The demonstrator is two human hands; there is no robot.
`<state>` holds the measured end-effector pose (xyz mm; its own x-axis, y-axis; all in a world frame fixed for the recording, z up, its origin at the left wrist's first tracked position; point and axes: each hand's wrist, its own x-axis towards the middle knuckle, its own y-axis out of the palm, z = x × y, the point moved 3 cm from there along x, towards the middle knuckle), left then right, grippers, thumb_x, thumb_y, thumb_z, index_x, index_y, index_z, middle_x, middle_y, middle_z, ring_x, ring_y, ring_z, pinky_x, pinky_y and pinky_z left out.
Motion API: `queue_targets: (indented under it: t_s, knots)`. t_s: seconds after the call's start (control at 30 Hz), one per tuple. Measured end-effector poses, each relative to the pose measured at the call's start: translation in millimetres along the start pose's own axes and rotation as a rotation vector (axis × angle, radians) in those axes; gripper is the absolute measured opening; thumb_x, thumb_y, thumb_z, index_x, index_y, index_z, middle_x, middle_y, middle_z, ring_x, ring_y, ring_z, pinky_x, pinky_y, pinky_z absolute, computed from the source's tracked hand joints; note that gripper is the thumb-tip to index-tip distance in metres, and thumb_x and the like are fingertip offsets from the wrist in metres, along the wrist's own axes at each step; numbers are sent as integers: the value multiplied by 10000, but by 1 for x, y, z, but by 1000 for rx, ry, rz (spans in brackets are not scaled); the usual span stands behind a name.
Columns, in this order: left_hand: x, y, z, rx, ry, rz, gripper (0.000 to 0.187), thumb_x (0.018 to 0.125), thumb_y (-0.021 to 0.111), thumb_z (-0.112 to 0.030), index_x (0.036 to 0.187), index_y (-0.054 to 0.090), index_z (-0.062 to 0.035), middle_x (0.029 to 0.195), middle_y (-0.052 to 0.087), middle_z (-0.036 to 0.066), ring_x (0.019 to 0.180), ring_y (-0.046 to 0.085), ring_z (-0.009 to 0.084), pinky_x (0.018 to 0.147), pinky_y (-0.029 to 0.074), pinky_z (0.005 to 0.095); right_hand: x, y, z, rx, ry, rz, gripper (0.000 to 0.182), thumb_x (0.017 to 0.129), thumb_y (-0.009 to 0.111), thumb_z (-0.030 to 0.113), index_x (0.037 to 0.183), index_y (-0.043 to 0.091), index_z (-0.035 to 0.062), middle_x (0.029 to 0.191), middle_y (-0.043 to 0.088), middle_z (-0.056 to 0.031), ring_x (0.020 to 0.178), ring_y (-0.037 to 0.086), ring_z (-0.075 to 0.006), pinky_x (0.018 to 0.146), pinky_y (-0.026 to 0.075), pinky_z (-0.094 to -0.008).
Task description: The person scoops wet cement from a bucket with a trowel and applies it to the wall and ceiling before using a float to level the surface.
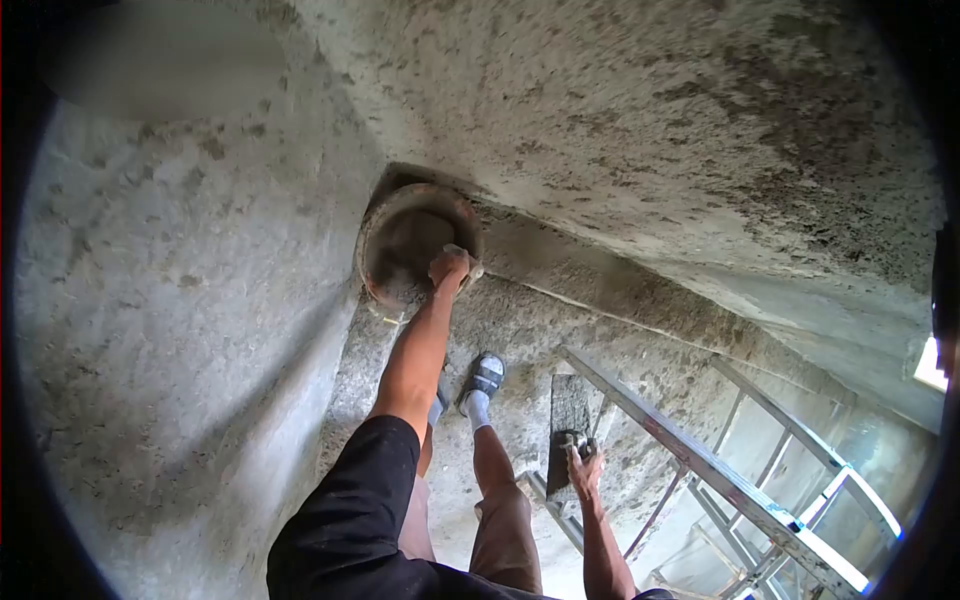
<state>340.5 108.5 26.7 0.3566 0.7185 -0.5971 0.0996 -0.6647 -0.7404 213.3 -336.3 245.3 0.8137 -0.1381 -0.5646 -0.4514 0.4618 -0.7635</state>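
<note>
A round bucket stands in the corner where two walls meet, with wet grey mortar inside. My left hand reaches over its right side, fingers closed in a fist. A small pale piece shows beside that fist, but what it grips is hidden. Lower right, my right hand is wrapped round the handle of a long rectangular plastering float. Grey mortar coats the float's face, which is held above the floor.
A metal ladder-like frame stands at the right, close to my right hand. Rough plastered walls rise ahead and at the left. A low ledge runs along the far wall's base. My sandalled foot is on the stained floor.
</note>
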Motion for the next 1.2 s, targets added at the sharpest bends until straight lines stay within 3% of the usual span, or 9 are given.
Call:
queue_targets:
  t_s: [0.17, 0.33, 0.4, 0.6, 0.7, 0.73, 1.03, 1.1, 1.2]
  knots:
    - [24, -35, 15, 273, 283, -145, 579, 812, 469, -522, 884, 660, 19, 946, 629, 218, 911, 610, 343, 805, 472, 430, -13, -22, 27, 92, 103, 47, 444, 726, 671, 334, 979, 576, -19, 740, 630, -154, 683, 618, -261, 624, 483, -351]
    - [-6, -54, 2, -236, -182, 404, 606, 864, 365, -518, 975, 637, 11, 1076, 593, 199, 1001, 572, 341, 842, 452, 415, -10, -26, 15, 73, -119, -93, 309, 739, 634, 259, 876, 563, -9, 629, 594, -118, 551, 584, -198, 528, 470, -348]
    - [1, -35, -3, -190, 26, 341, 581, 884, 319, -503, 1091, 591, -33, 1183, 540, 171, 1083, 521, 340, 888, 425, 418, -15, -37, 35, 74, -140, -81, 287, 738, 611, 234, 866, 559, -17, 614, 591, -109, 551, 587, -197, 520, 464, -349]
    - [91, 74, 42, -55, 283, 297, 505, 881, 375, -443, 1100, 574, -34, 1209, 510, 195, 1148, 458, 351, 935, 386, 418, -28, -56, 74, 67, 126, 71, 601, 748, 634, 357, 1183, 492, -32, 1070, 583, -249, 1015, 574, -333, 859, 457, -389]
    - [137, 120, 86, -985, 407, 774, 434, 910, 426, -385, 1009, 580, 9, 892, 615, 135, 776, 573, 231, 739, 451, 396, -20, -48, 56, 223, 124, 68, 436, 792, 608, 385, 1013, 581, 10, 776, 632, -115, 716, 622, -183, 604, 481, -307]
    - [118, 119, 77, -751, 322, 430, 411, 894, 461, -362, 1061, 568, -1, 1062, 587, 95, 949, 529, 202, 849, 418, 342, -32, -69, 85, 220, 156, 35, 335, 830, 581, 361, 890, 585, 31, 644, 570, -35, 558, 543, -102, 471, 417, -273]
    - [-41, -78, 134, -976, 27, 377, 369, 899, 467, -414, 1119, 508, -120, 893, 555, 16, 768, 536, 168, 749, 482, 316, -39, -164, 194, 699, -332, -515, 220, 870, 481, 244, 836, 514, 30, 708, 502, -44, 652, 467, -118, 569, 398, -262]
    - [-156, -164, 114, -1132, -270, 560, 260, 867, 528, -385, 879, 517, -126, 689, 491, 11, 528, 483, 173, 609, 503, 342, -24, -173, 215, 1166, 59, -386, 239, 876, 480, 274, 723, 441, 96, 587, 380, 14, 508, 356, -84, 433, 310, -273]
    - [-262, -272, 85, -1101, -369, 410, 246, 819, 566, -350, 789, 492, -117, 642, 481, 33, 468, 475, 166, 526, 498, 324, 23, -187, 249, 1824, -78, -294, 284, 869, 501, 377, 769, 468, 113, 598, 422, 22, 504, 414, -100, 442, 351, -285]
